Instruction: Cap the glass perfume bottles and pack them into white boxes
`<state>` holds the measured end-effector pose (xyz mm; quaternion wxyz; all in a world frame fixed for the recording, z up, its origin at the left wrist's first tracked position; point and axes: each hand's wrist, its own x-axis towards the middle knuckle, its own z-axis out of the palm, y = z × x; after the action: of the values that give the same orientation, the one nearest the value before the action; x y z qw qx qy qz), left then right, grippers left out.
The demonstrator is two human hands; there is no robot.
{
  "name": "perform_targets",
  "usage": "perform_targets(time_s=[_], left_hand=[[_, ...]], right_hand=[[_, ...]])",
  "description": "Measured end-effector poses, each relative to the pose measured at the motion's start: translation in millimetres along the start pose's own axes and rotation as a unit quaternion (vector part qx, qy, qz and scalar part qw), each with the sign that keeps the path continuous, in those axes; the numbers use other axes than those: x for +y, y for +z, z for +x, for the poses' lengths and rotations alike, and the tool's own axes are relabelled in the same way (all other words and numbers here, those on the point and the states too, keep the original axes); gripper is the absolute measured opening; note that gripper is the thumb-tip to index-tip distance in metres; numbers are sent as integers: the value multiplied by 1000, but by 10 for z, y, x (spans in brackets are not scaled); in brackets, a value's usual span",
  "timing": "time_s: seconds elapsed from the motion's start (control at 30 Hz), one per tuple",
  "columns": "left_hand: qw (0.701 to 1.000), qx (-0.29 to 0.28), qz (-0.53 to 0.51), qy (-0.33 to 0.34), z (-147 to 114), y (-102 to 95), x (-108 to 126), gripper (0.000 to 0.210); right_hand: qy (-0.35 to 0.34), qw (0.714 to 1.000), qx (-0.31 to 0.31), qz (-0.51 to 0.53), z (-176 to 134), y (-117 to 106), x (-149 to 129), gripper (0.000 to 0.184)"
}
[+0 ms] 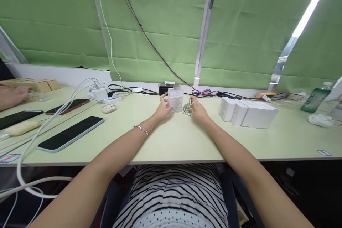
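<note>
Near the back middle of the table, my left hand [161, 109] is closed around the side of a small white box [175, 102] with fine print on its face. The box stands upright, and its top flaps appear raised. To its right, my right hand [198, 109] grips a round, clear glass-like object [187, 109] with its thumb and fingers. This object is close beside the box but apart from it; its exact kind is too small to tell. A dark item [163, 89] stands just behind the box, partly hidden.
Several white boxes [258, 115] stand in a row at right, near a green bottle [315, 98] and crumpled tissue [320, 120]. Phones [71, 134], white cables and a power adapter [97, 93] lie at left. Another person's hand [12, 96] touches brown cartons [40, 84].
</note>
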<state>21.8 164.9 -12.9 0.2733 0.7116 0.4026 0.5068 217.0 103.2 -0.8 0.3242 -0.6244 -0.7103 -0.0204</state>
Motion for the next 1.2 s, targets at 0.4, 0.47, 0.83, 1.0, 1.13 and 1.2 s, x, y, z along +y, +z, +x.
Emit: perform_targets(time_s=[0.4, 0.47, 0.83, 1.0, 1.13, 1.2], left_hand=[[981, 25, 70, 178, -100, -59, 251, 44], [981, 33, 77, 174, -88, -70, 252, 39], [961, 5, 104, 257, -120, -49, 241, 16], [925, -9, 125, 358, -177, 15, 261, 19], [901, -29, 144, 408, -210, 65, 277, 22], [901, -31, 141, 409, -217, 79, 289, 22]], right_hand=[[10, 1000, -15, -2, -20, -49, -59, 54], [20, 1000, -13, -2, -13, -68, -50, 54], [-36, 931, 290, 218, 70, -177, 56, 54], [-180, 879, 355, 262, 66, -138, -78, 53], [-232, 883, 309, 265, 33, -125, -149, 54], [-230, 897, 278, 255, 24, -144, -152, 56]])
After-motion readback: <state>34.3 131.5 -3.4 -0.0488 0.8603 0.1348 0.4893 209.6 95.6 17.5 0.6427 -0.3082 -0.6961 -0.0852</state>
